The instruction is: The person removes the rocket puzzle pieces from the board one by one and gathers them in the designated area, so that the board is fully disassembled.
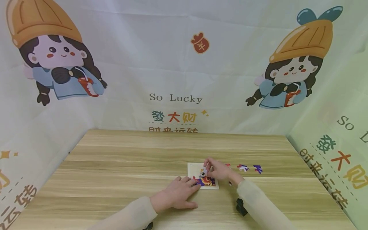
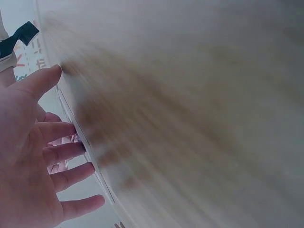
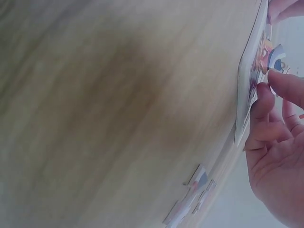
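A white puzzle tray (image 1: 192, 166) lies on the table, its near part filled with purple and orange pieces (image 1: 207, 181). My right hand (image 1: 220, 170) pinches a grey and white puzzle piece (image 1: 203, 172) between thumb and finger over the tray; the right wrist view shows the piece (image 3: 276, 58) tilted up off the tray (image 3: 244, 80). My left hand (image 1: 179, 193) rests with spread fingers on the tray's near left part. In the left wrist view the straight fingers of this hand (image 2: 47, 156) reach the tray's edge.
Loose puzzle pieces (image 1: 243, 167) (image 1: 257, 169) lie right of the tray, with others partly hidden by my right hand and wrist. A black object (image 1: 241, 207) shows beside the right sleeve. A printed cloth (image 1: 178, 70) stands behind the table (image 1: 115, 159).
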`<state>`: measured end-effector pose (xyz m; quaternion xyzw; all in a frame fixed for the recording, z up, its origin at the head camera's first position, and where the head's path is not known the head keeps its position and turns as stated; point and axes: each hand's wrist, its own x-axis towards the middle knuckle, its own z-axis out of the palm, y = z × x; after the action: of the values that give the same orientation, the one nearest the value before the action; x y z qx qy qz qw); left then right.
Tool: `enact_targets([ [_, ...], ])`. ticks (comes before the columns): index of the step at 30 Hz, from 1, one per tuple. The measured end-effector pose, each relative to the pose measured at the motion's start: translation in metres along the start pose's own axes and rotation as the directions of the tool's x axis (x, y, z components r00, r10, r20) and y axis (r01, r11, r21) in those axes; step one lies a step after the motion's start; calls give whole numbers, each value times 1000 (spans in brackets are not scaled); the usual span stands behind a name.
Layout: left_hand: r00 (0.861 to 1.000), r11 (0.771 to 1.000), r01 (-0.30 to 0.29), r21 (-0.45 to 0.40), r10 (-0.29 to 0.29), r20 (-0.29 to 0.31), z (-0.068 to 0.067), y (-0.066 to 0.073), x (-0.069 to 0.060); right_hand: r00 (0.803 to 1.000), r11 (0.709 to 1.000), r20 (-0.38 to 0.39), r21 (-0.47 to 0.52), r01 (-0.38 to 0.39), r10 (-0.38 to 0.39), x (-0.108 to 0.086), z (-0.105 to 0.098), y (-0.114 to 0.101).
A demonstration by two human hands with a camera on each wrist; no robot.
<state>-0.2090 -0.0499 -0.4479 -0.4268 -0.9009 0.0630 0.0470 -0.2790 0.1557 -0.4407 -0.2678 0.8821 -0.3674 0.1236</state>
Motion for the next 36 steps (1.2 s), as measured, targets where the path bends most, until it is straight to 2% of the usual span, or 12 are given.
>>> enact_targets([
  [5,1000,1000,-10,11,10,-10,-2,0,-1,1000,997,-6,80,-6,7,1,-1,6],
  [11,1000,1000,-19,1,19,-15,-1,0,0,1000,986,-18,163,24,-21,0,-6,11],
  [15,1000,1000,-19,-9,19,-6,-1,0,0,999,987,-27,157,40,-36,-5,-13,11],
  [21,1000,1000,-19,-8,19,-8,-2,0,-1,1000,991,1,133,24,-25,-16,-26,14],
  [30,1000,1000,-13,-11,14,22,-4,0,-2,998,981,54,194,-1,-10,-37,-41,26],
  [36,1000,1000,-19,-15,19,7,-3,0,-2,996,975,80,216,-56,39,-54,-53,35],
])
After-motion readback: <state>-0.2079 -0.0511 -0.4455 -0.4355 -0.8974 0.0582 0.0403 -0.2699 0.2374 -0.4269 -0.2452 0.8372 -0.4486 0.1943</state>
